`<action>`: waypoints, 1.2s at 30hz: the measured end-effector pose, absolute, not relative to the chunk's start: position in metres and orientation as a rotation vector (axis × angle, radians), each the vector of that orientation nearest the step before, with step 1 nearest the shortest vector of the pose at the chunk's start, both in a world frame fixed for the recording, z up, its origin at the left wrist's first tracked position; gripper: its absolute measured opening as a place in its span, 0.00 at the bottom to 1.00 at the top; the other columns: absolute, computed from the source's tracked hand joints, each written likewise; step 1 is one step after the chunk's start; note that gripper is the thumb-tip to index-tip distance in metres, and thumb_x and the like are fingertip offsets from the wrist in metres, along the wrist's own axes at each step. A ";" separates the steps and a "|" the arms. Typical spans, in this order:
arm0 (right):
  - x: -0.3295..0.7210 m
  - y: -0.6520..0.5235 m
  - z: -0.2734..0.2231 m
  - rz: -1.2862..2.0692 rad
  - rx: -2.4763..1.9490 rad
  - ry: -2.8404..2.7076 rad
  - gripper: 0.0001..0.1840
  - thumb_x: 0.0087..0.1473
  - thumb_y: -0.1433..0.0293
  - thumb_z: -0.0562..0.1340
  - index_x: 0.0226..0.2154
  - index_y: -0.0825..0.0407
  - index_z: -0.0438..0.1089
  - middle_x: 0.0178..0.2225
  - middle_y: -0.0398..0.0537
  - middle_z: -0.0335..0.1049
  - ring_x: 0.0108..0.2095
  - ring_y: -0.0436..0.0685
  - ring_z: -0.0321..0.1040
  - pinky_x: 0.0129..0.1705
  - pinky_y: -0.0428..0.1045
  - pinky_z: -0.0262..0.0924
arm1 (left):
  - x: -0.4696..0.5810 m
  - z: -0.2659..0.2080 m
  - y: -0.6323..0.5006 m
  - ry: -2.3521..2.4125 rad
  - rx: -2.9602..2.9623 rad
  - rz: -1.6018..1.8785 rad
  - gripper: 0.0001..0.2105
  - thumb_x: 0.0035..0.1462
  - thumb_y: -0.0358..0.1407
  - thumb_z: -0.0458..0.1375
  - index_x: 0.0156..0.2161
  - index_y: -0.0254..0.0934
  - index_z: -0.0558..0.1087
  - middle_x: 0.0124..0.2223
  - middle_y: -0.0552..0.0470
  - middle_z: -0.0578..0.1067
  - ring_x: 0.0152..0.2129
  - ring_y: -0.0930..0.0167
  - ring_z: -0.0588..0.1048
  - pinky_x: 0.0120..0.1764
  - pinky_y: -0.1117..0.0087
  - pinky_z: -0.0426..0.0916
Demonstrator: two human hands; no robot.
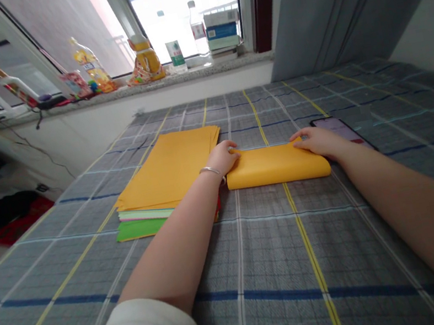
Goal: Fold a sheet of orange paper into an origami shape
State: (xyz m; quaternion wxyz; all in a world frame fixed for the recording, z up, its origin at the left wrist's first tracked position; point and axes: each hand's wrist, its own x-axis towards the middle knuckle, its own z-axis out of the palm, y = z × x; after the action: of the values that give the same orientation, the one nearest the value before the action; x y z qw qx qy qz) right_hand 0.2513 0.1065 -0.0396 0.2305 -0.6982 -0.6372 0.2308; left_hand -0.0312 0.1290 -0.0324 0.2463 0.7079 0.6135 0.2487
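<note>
A sheet of yellow paper [276, 166] lies folded over on the plaid cloth, its near edge a rounded, uncreased bend. My left hand [223, 157] grips its far left corner, fingers curled at the edge. At the far right corner, my right hand [314, 141] pinches the sheet between thumb and fingers. Left of the folded sheet rests a stack of coloured paper [171, 165], yellow on top, with pale and green sheets showing below. My left forearm hides part of the stack's near right side.
A phone [341, 128] lies just beyond my right hand. The plaid cloth [275, 253] covers the whole surface. Along the windowsill [193, 75] stand bottles, a yellow jar [147, 60] and stacked boxes [222, 32]. A grey curtain [323, 3] hangs at the right.
</note>
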 end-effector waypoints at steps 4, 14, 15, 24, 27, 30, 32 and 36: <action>0.252 0.108 -0.040 0.622 -1.957 -1.783 0.10 0.55 0.69 0.65 0.40 0.51 0.78 0.24 0.45 0.73 0.23 0.53 0.65 0.24 0.49 0.53 | -0.029 -0.027 0.128 1.697 2.035 0.571 0.10 0.55 0.29 0.63 0.43 0.35 0.80 0.40 0.45 0.80 0.40 0.63 0.78 0.47 0.66 0.70; 0.253 0.110 -0.047 0.651 -1.959 -1.764 0.12 0.58 0.69 0.64 0.44 0.51 0.78 0.30 0.48 0.76 0.28 0.55 0.70 0.26 0.49 0.56 | -0.030 -0.027 0.126 1.705 2.063 0.482 0.13 0.59 0.31 0.61 0.49 0.36 0.80 0.40 0.48 0.81 0.37 0.67 0.78 0.44 0.70 0.71; 0.254 0.110 -0.048 0.654 -1.953 -1.763 0.12 0.58 0.69 0.64 0.45 0.51 0.78 0.31 0.48 0.76 0.28 0.55 0.70 0.26 0.49 0.56 | -0.031 -0.028 0.125 1.696 2.064 0.493 0.15 0.60 0.31 0.60 0.51 0.37 0.80 0.41 0.48 0.81 0.37 0.68 0.78 0.44 0.70 0.71; 0.255 0.111 -0.052 0.709 -1.907 -1.761 0.14 0.59 0.69 0.62 0.47 0.51 0.77 0.31 0.49 0.76 0.27 0.55 0.70 0.27 0.49 0.58 | -0.033 -0.035 0.125 1.667 2.122 0.524 0.14 0.60 0.30 0.60 0.49 0.39 0.81 0.45 0.49 0.81 0.41 0.68 0.78 0.50 0.69 0.71; 0.255 0.110 -0.051 0.689 -1.898 -1.788 0.14 0.58 0.69 0.62 0.46 0.51 0.77 0.31 0.49 0.76 0.27 0.55 0.70 0.27 0.49 0.58 | -0.032 -0.036 0.124 1.666 2.165 0.517 0.15 0.60 0.28 0.59 0.49 0.38 0.81 0.45 0.48 0.81 0.43 0.66 0.78 0.52 0.68 0.71; 0.255 0.109 -0.049 0.652 -1.900 -1.832 0.14 0.58 0.69 0.61 0.46 0.51 0.77 0.31 0.49 0.76 0.27 0.56 0.70 0.27 0.49 0.58 | -0.030 -0.039 0.123 1.649 2.226 0.520 0.16 0.60 0.26 0.56 0.50 0.38 0.81 0.48 0.46 0.79 0.44 0.66 0.77 0.54 0.66 0.69; 0.255 0.108 -0.048 0.639 -1.905 -1.849 0.15 0.59 0.69 0.61 0.47 0.51 0.77 0.31 0.49 0.77 0.28 0.56 0.70 0.27 0.49 0.58 | -0.028 -0.041 0.121 1.636 2.298 0.498 0.18 0.62 0.26 0.54 0.51 0.40 0.81 0.48 0.46 0.77 0.42 0.67 0.77 0.53 0.67 0.70; 0.254 0.107 -0.045 0.611 -1.918 -1.876 0.15 0.58 0.69 0.61 0.47 0.51 0.77 0.30 0.49 0.76 0.27 0.55 0.70 0.27 0.49 0.57 | -0.024 -0.044 0.118 1.638 2.485 0.396 0.18 0.65 0.31 0.52 0.52 0.43 0.81 0.48 0.45 0.75 0.39 0.68 0.76 0.52 0.66 0.70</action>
State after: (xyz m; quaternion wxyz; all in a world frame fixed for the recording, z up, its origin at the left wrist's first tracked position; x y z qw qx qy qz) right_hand 0.2535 0.1069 -0.0449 0.1937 -0.6838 -0.6688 0.2180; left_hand -0.0245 0.1182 -0.0444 0.0697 0.8256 0.5443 0.1316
